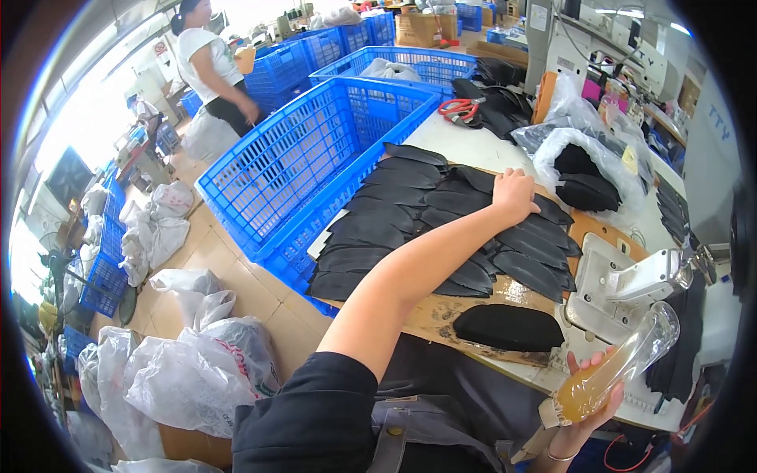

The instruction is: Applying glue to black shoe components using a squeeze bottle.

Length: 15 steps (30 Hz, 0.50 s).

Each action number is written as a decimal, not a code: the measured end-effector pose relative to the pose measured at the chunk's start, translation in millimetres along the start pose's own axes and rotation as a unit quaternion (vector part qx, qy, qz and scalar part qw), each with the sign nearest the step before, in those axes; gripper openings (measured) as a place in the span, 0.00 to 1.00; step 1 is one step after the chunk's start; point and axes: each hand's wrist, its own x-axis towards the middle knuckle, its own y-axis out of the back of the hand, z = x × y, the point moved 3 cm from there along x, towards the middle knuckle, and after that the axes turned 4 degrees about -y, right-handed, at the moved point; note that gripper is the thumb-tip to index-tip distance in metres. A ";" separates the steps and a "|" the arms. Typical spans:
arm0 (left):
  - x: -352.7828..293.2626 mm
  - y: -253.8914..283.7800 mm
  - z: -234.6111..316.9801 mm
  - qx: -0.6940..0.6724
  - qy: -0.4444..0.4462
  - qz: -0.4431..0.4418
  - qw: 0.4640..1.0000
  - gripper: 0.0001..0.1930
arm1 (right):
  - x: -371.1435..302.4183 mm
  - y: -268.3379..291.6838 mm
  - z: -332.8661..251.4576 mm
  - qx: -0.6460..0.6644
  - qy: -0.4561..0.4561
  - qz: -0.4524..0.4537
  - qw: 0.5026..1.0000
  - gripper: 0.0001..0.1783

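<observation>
Black oval flat pieces (378,229) lie in overlapping rows on a brown board (426,319). My left hand (514,195) reaches across to the far right of these rows. Its fingers are curled down onto a black piece, and the fingertips are partly hidden. In my right hand (591,402), low at the right, is a clear plastic bottle (587,390) with amber liquid in its wide end. The bottle is tilted, its clear narrower part pointing up and right. A single fuzzy black oval pad (509,328) rests on the board's near edge.
A blue plastic crate (276,189) stands left of the board. Red-handled pliers (461,110) lie beyond it. A white machine part (623,284) is at the right, below an open plastic bag (587,165) of black pieces. Plastic bags (197,370) cover floor at left. A person (213,67) stands behind the crate.
</observation>
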 end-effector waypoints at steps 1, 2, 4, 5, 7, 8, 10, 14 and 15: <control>-1.1 2.4 1.9 0.001 -0.023 -0.007 1.000 0.17 | -0.7 0.6 -0.5 0.001 0.004 -0.003 1.000 0.37; -4.0 3.8 3.8 -0.004 -0.029 -0.009 1.000 0.17 | -2.0 1.2 -1.4 -0.002 0.008 0.002 1.000 0.37; -12.8 13.3 10.9 0.013 -0.081 0.046 0.996 0.21 | -4.8 -1.4 -2.4 0.008 0.016 -0.027 0.999 0.34; -17.3 20.7 16.9 0.005 -0.096 0.033 0.995 0.24 | -5.8 -1.4 -2.1 0.004 0.021 -0.018 1.000 0.34; -35.2 43.4 26.3 -0.053 -0.148 0.026 0.987 0.20 | -5.3 1.3 -2.1 0.012 0.012 0.030 0.999 0.37; -48.9 59.7 32.0 -0.109 -0.217 0.021 0.970 0.17 | -3.8 5.2 -3.5 0.004 0.019 0.046 0.999 0.37; -81.4 95.9 47.8 -0.172 -0.246 -0.044 0.953 0.11 | -1.0 8.1 -7.1 -0.016 0.034 0.017 0.999 0.39; -163.5 130.0 42.4 -0.152 -0.221 -0.012 0.963 0.09 | 12.0 -8.0 -9.3 -0.060 0.073 0.029 0.995 0.40; -183.6 128.1 37.4 -0.134 -0.187 -0.044 0.972 0.10 | 17.0 -13.0 -8.8 -0.083 0.092 0.005 0.992 0.40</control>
